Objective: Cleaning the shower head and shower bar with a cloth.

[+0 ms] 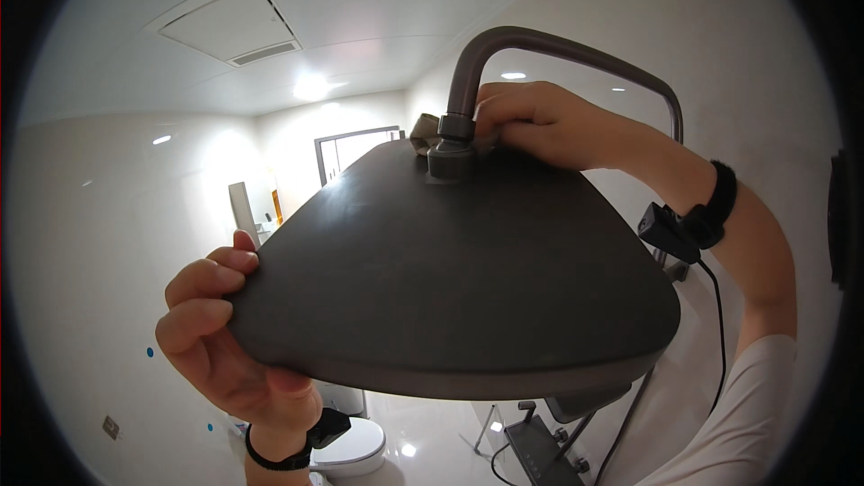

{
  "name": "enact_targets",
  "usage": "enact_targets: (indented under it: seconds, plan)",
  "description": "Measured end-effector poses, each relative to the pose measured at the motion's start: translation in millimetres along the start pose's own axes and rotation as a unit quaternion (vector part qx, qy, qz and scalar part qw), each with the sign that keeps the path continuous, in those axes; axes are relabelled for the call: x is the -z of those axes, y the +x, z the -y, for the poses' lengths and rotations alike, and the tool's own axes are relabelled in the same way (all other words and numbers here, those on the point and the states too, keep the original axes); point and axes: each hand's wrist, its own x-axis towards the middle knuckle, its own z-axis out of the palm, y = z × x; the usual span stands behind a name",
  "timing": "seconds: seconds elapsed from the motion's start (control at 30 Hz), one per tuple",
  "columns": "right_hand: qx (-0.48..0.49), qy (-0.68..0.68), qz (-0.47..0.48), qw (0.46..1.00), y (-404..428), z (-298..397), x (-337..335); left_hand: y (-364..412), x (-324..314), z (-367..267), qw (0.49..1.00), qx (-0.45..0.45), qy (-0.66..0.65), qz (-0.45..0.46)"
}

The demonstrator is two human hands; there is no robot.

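A large dark grey overhead shower head fills the middle of the view, its broad top surface turned towards me. A curved metal shower pipe joins it through a swivel connector near its far edge. My left hand grips the left corner, fingertips on the top and thumb at the lower edge. Behind the connector, my right hand presses a brownish cloth on the far part of the top. The pipe and connector hide some of the right fingers and most of the cloth.
Below are a dark shower shelf with controls, a hanging hose and a white toilet. A wall rises close on the right. My right wrist wears a strapped black device trailing a cable.
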Motion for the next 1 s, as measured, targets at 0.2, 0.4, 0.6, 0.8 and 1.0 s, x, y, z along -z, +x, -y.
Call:
enact_targets:
  seconds: [0.2, 0.4, 0.6, 0.8, 1.0]
  plan:
    - [0.006, -0.035, -0.01, 0.999, -32, 23, 10, -3, 4, 6, 1.0, 0.014, -0.016, -0.001]
    - [0.015, -0.059, -0.046, 0.997, -51, 56, 6, -3, -2, -4, 0.999, 0.001, -0.025, -0.026]
    - [0.033, -0.101, -0.044, 0.993, -56, 82, 4, -3, -5, -12, 0.998, -0.056, 0.03, 0.017]
    - [-0.106, -0.192, -0.023, 0.975, -40, 106, -1, -8, -24, -30, 0.985, -0.143, 0.08, 0.055]
    - [-0.145, -0.246, 0.0, 0.958, -9, 115, -9, -21, -64, -50, 0.971, -0.2, 0.102, 0.081]
